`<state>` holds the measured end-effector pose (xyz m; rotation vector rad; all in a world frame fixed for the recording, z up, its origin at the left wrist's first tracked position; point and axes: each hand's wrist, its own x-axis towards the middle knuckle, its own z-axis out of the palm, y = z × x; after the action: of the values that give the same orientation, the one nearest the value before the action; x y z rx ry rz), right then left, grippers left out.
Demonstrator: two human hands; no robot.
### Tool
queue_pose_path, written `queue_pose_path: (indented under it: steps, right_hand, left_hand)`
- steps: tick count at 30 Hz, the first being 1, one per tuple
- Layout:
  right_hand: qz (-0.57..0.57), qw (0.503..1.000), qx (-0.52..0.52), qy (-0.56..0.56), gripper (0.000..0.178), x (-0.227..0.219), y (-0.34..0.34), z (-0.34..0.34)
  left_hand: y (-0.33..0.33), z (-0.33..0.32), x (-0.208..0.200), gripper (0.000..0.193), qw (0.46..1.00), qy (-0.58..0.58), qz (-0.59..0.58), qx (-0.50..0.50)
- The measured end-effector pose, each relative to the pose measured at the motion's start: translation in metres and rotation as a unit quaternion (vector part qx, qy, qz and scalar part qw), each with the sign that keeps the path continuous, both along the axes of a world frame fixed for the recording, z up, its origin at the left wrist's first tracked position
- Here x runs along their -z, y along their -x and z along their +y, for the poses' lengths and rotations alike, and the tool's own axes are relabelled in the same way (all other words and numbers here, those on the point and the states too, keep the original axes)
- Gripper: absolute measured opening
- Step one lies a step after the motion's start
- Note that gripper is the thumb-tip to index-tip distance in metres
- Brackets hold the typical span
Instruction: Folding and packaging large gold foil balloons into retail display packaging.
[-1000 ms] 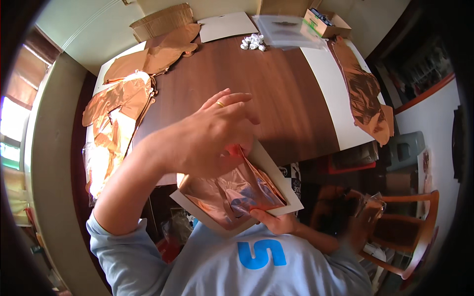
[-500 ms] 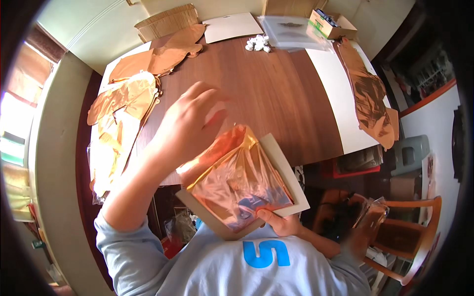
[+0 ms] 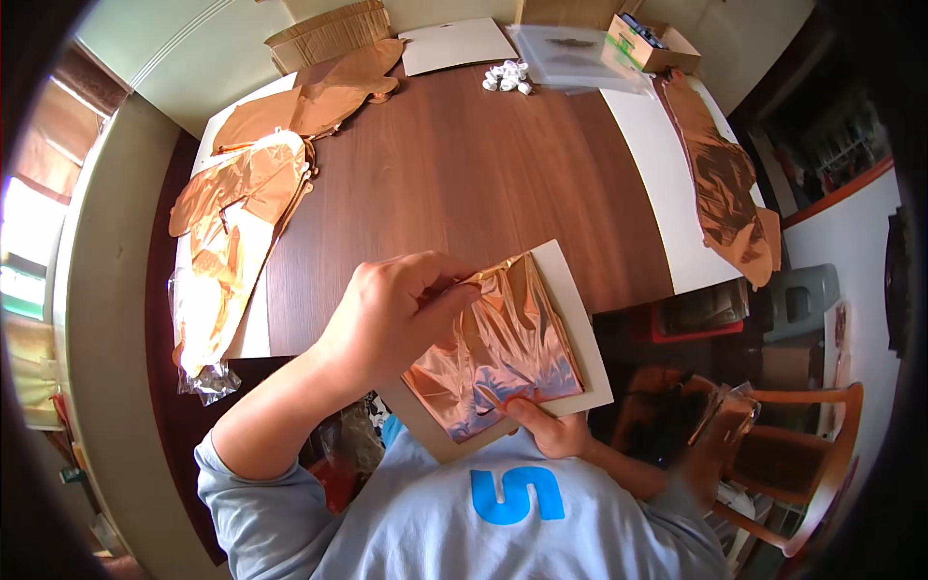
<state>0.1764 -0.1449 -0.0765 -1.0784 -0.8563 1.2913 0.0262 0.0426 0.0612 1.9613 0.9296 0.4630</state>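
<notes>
A folded copper-coloured foil balloon (image 3: 507,343) lies flat against a pale cardboard sheet (image 3: 584,338), held tilted in front of my chest. My left hand (image 3: 391,314) reaches across from the left and pinches the foil's upper edge between thumb and fingers. At the lower edge, my right hand (image 3: 553,430) grips card and foil together, its thumb pressed on the foil and its other fingers hidden behind the card. Creases run down the shiny foil from the pinched edge.
Flat foil balloons (image 3: 246,198) are piled along the table's left side, and more foil (image 3: 720,174) lies on the right. Small white pieces (image 3: 507,77), a white board (image 3: 458,48), clear plastic sheets (image 3: 570,58) and an open carton (image 3: 652,44) sit at the back. A wooden chair (image 3: 831,454) stands right.
My left hand has come down from above the foil and now pinches its upper edge. The loose orange flap at the upper left now lies folded in. My right hand keeps its grip.
</notes>
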Motion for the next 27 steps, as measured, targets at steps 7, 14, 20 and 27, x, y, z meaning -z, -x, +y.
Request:
queue_pose_path:
  steps: [7,14,20,27]
  right_hand:
    - [-0.009,1.000,-0.004,0.022,0.025,-0.008,-0.002,0.002]
    - [0.026,0.996,0.066,0.063,0.027,-0.007,0.006,0.011]
    - [0.145,0.966,0.069,0.204,0.026,-0.001,0.009,0.028]
    - [0.156,0.958,0.091,0.222,0.028,-0.012,0.015,0.049]
  left_hand:
    - [-0.002,0.018,0.019,0.025,0.995,0.093,0.037,-0.028]
    - [-0.028,0.053,0.045,0.030,0.982,0.096,0.161,0.027]
    - [-0.050,0.068,0.076,0.032,0.956,-0.097,0.276,0.016]
    - [-0.038,0.058,0.104,0.029,0.905,-0.339,0.255,-0.014]
